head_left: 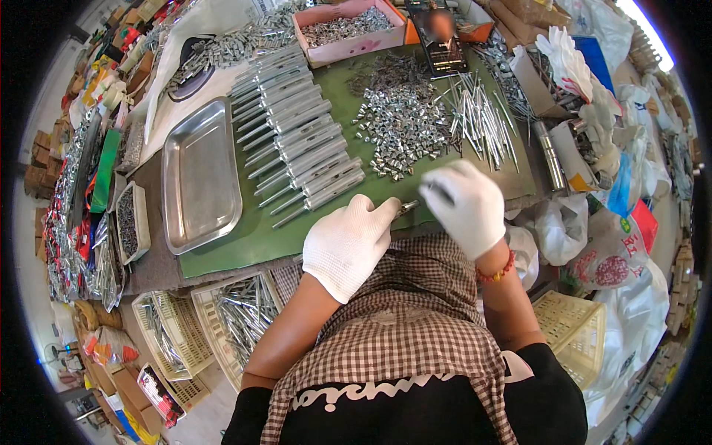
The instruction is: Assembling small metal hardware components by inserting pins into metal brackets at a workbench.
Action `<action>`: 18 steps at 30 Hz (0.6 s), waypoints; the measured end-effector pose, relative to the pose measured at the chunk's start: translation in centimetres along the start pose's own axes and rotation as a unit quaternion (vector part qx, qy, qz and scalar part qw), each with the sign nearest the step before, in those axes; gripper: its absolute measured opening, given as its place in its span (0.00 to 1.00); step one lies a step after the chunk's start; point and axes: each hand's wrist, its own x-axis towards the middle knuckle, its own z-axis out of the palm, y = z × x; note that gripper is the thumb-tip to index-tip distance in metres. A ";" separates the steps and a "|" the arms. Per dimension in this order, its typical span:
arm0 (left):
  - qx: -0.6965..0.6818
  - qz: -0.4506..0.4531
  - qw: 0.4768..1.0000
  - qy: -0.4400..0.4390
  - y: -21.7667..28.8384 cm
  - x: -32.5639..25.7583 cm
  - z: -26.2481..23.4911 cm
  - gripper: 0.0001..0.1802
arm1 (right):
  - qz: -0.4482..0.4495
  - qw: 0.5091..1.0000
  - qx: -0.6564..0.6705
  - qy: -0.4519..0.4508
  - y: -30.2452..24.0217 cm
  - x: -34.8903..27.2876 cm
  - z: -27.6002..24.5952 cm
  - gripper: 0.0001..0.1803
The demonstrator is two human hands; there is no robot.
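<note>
My left hand [347, 243], in a white knit glove, is closed around a slim metal tube [408, 208] at the mat's near edge; only its end shows past my fingertips. Just right of that end, my gloved right hand [469, 209] pinches a small dark piece [439, 193], mostly hidden by the fingers. Beyond my hands lies a heap of small shiny metal sleeves [404, 130]. Thin metal rods [482, 119] are heaped to its right, and small dark parts [389, 73] behind it. Silver tubes with rods sticking out [304, 141] lie in a stacked row to the left.
A green mat [222, 256] covers the bench. On its left rests a steel tray [239, 193]; a pink box [354, 50] of small metal parts stands at the back. Plastic baskets [211, 315] sit below the bench at left, with another basket [569, 334] and bags [608, 252] at right.
</note>
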 end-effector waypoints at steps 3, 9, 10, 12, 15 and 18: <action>0.011 -0.005 1.000 -0.002 0.1 0.1 0.0 0.15 | 0.080 0.995 -0.065 0.006 1.6 1.8 0.9 0.06; 0.013 0.002 1.000 0.021 0.1 -0.1 0.3 0.14 | 0.096 0.992 -0.076 0.000 1.9 1.7 1.7 0.06; 0.014 0.002 1.000 0.023 0.2 -0.1 0.3 0.13 | 0.099 0.994 -0.049 0.001 1.9 1.4 1.6 0.07; 0.015 0.002 1.000 0.024 0.1 -0.1 0.2 0.13 | 0.095 0.994 -0.046 0.007 2.1 0.9 1.4 0.07; 0.011 0.000 1.000 0.022 0.0 0.0 0.3 0.13 | 0.094 0.994 -0.050 0.006 2.0 0.4 0.8 0.07; 0.014 0.001 0.999 0.031 -0.1 0.1 0.4 0.13 | 0.102 0.995 -0.010 0.011 2.4 0.2 0.3 0.06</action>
